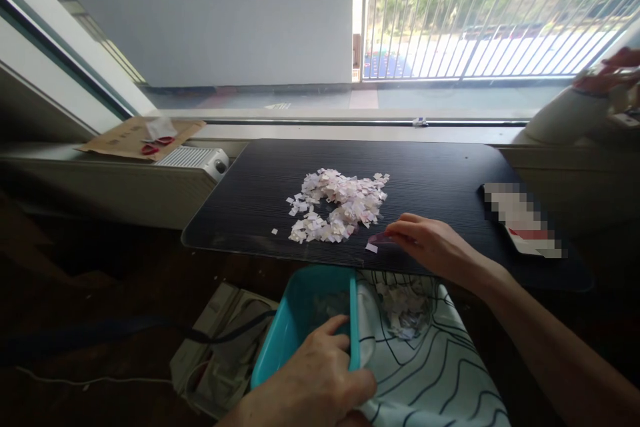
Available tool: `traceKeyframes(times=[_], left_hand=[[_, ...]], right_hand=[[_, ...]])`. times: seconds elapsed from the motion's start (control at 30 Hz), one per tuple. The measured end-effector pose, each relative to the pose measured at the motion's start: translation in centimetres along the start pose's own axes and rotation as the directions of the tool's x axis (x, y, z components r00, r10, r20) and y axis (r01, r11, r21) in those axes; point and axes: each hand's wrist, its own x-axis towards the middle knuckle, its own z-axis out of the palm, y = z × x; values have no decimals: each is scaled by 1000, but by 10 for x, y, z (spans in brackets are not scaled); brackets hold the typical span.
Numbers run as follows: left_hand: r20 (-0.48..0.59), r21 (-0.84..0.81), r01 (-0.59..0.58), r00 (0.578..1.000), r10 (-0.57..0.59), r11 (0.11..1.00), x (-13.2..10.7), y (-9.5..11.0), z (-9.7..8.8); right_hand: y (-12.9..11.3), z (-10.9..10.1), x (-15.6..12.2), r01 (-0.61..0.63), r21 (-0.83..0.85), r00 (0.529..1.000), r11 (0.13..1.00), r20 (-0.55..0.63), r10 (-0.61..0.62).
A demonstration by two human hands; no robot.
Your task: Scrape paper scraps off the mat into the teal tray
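Observation:
A heap of small white and pale pink paper scraps [338, 204] lies on a dark wood-grain table [440, 173]. My right hand [430, 243] rests on the table's near edge with fingers together, its fingertips touching a small purple scrap [379, 238] beside a loose white piece [371, 248]. My left hand [315, 380] grips the rim of a teal plastic bin [285, 340] held below the table edge, thumb inside. Paper scraps lie in the bin and on the striped cloth [430, 367] next to it.
A blurred-out card [523, 220] lies on the table's right side. Red scissors [156, 144] rest on brown cardboard on the window ledge at left, beside a white heater. Another person's arm [575, 113] leans on the sill at far right. Cables and a bag lie on the floor.

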Motion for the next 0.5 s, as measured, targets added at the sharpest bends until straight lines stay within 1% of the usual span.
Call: traceKeyframes(times=[0.07,0.13,0.17,0.23,0.27,0.3,0.33,0.37,0.4,0.43,0.5], left_hand=[[-11,-1,-4,1000,4,1000,-2,-1,1],[-32,11,-3,999,3,1000,-3,-2,3],[-45,23,-10,999,11,1000,-4,-4,5],[-72,55,-39,996,43,998,-4,-8,10],[-93,71,-73,992,80,995,-3,-10,15],[-103,73,-80,991,87,994,-2,-13,21],[-129,75,-80,988,89,994,0,-16,28],[-153,86,-72,985,85,994,3,-20,36],[-174,101,-67,981,84,993,6,-25,45],[-180,102,-51,981,69,994,9,-29,53],[-185,133,-27,981,51,991,16,-38,68]], right_hand=[[-1,-4,-7,8,13,998,1000,62,-8],[-1,-10,-21,-2,51,992,999,128,-5],[1,-13,-29,-14,77,991,997,137,4],[9,-13,-39,-80,124,994,989,90,69],[15,-10,-41,-131,164,991,978,31,128],[21,-4,-41,-208,209,974,956,-47,222],[28,3,-39,-289,267,939,919,-110,327],[35,12,-35,-343,340,897,876,-159,413],[41,21,-29,-365,407,866,838,-183,466],[45,29,-24,-357,461,841,813,-221,495],[50,44,-14,-306,522,759,796,-371,535]])
